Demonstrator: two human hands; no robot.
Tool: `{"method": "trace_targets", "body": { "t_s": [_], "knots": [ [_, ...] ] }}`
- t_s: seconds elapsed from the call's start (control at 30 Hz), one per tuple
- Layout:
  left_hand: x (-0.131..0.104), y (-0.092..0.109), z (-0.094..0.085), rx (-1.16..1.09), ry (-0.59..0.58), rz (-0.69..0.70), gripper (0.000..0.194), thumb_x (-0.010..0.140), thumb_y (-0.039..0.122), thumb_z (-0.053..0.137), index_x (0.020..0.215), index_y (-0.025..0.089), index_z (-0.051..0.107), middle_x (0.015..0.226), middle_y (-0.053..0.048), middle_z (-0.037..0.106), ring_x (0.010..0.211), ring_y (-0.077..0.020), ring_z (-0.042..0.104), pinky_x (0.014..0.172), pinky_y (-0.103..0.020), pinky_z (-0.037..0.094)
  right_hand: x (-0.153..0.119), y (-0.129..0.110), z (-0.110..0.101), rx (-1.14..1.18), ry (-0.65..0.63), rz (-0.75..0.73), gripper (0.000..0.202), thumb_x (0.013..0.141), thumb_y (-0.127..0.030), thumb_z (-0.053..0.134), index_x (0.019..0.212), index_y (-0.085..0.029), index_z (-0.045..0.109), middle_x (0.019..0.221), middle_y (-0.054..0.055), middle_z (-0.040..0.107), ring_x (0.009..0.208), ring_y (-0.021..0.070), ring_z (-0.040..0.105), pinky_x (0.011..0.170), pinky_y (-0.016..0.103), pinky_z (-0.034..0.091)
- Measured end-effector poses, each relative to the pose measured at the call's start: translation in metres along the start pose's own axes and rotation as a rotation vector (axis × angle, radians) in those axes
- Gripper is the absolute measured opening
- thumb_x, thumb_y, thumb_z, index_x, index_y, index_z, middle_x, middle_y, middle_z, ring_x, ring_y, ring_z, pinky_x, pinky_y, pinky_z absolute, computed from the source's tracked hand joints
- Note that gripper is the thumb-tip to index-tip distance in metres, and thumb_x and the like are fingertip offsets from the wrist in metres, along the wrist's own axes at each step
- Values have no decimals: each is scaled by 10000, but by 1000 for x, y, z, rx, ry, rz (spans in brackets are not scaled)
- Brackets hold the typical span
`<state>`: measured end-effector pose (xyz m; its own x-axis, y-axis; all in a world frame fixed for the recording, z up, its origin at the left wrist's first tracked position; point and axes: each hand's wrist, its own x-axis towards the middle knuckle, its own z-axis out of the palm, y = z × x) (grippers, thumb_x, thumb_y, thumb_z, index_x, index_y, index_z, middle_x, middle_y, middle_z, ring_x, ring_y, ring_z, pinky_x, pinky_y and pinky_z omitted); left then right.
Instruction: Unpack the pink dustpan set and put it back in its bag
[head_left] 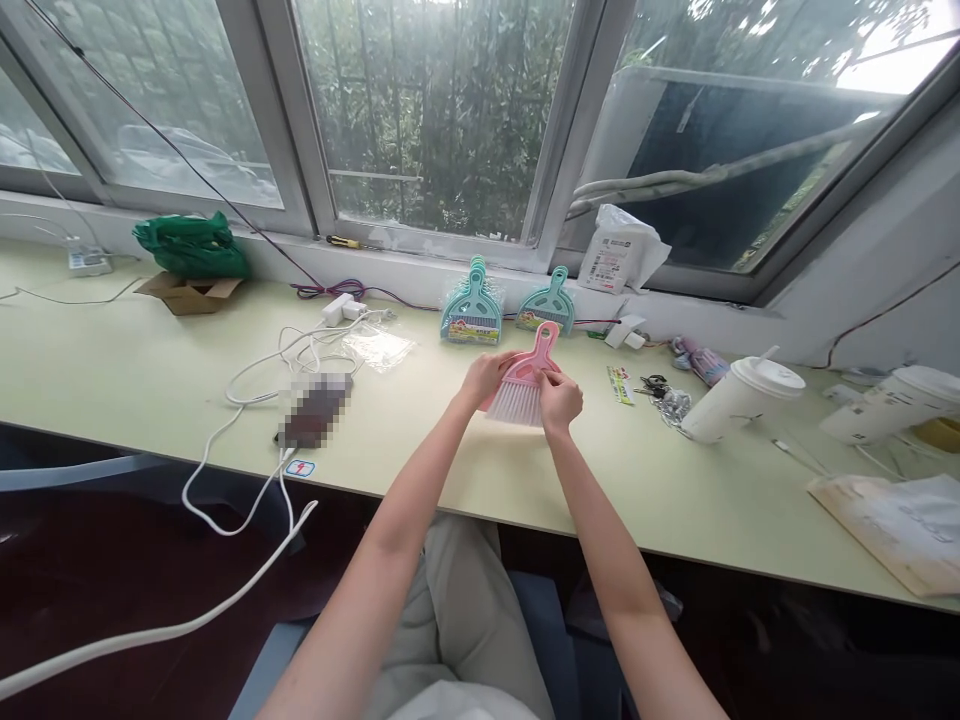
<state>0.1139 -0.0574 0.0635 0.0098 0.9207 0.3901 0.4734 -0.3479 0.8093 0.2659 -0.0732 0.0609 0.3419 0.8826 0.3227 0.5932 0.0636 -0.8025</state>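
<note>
Starting at the bottom middle of the frame: seated, lap in view, both forearms stretched straight out and converging over the pale table [112, 370]. Elbows nearly locked, wrists bent slightly inward.

Just past the near edge, dead centre, holding a pink brush-and-dustpan set [525, 385] a bit above the tabletop, handle pointing away, white bristles toward the camera. Left hand [486, 378] curled around the left edge of the pan, fingers tucked behind it. Right hand [559, 398] closed up at the right side, thumb and fingertips pinching near the handle; can't tell whether on the brush or the pan.

Progress-wise, guessing roughly a third: pink one out of any wrapper, with a loose printed label [620, 384] just right of the right hand and a flat clear bag [379, 347] off to the left. Further back, near the sill, two teal sets [471, 310] [547, 305] not yet opened, apparently in their plastic.

Around that: white cable [247, 385] looping over a blurred dark device [315, 410] on the left, keys [660, 390] and a lidded cup [731, 398] tipped over on the right.

Farthest out, upper left, a green bag [191, 245] on a cardboard box [191, 293]; a white packet [619, 255] up against the window.
</note>
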Motion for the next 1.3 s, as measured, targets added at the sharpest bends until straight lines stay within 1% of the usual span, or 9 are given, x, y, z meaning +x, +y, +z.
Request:
{"method": "trace_targets", "body": {
  "t_s": [0.1,0.27,0.47,0.53,0.67,0.77,0.9,1.13,1.3],
  "knots": [
    [-6,11,3,-1,53,1,261,864,333,567,1080,284,706,890,-71,714,899,-250,631,827,-294,436,-4,-3,-8,-42,54,-46,375,815,-514,527,904,-235,762,1016,88,728,879,247,641,750,325,459],
    [-18,22,13,138,32,62,300,907,333,493,1109,215,680,844,-104,697,893,-257,630,862,-330,430,-7,6,-21,-12,74,44,382,790,-513,568,936,-215,759,999,98,734,894,256,651,768,333,467],
    [-28,26,8,-106,-216,147,430,864,184,469,1280,197,580,1042,-79,701,913,-208,636,822,-289,461,-10,19,-32,151,-30,26,343,724,-503,652,879,-219,765,953,71,748,873,242,665,773,307,484],
    [-31,28,5,-146,-235,158,442,840,159,473,1263,190,598,1089,-71,692,934,-204,631,835,-285,461,-12,19,-33,149,-60,11,327,718,-498,661,860,-224,768,927,62,752,879,246,669,770,306,487],
    [-41,35,8,-51,-115,114,381,824,167,513,1172,196,665,947,-63,716,894,-217,630,862,-304,450,-18,14,-36,123,-93,9,319,730,-487,663,871,-221,770,939,72,750,889,248,670,777,309,484],
    [-45,35,9,-7,51,13,404,820,150,541,1207,209,638,871,-71,701,915,-231,629,870,-302,443,-25,7,-43,79,-63,-4,320,757,-476,646,896,-214,766,971,79,744,900,242,667,779,313,480],
    [-40,18,-10,-6,284,-115,397,809,94,529,1173,209,639,987,-97,684,1020,-266,604,910,-331,429,-28,3,-57,-41,-26,-131,341,789,-501,607,930,-231,760,952,77,741,881,236,659,762,322,471],
    [-48,-31,-44,231,266,-420,106,802,195,574,858,169,660,993,-168,663,1116,-327,553,965,-410,395,16,51,-51,-582,-264,-122,313,741,-449,674,898,-192,758,930,138,724,916,254,658,774,329,448],
    [-62,-59,-52,407,337,-500,203,836,326,547,786,151,636,1089,-216,612,1193,-365,471,1023,-506,306,42,77,-36,-743,-383,-56,431,736,-511,648,959,-151,726,1020,181,695,997,272,643,787,339,444]
  ]
}}
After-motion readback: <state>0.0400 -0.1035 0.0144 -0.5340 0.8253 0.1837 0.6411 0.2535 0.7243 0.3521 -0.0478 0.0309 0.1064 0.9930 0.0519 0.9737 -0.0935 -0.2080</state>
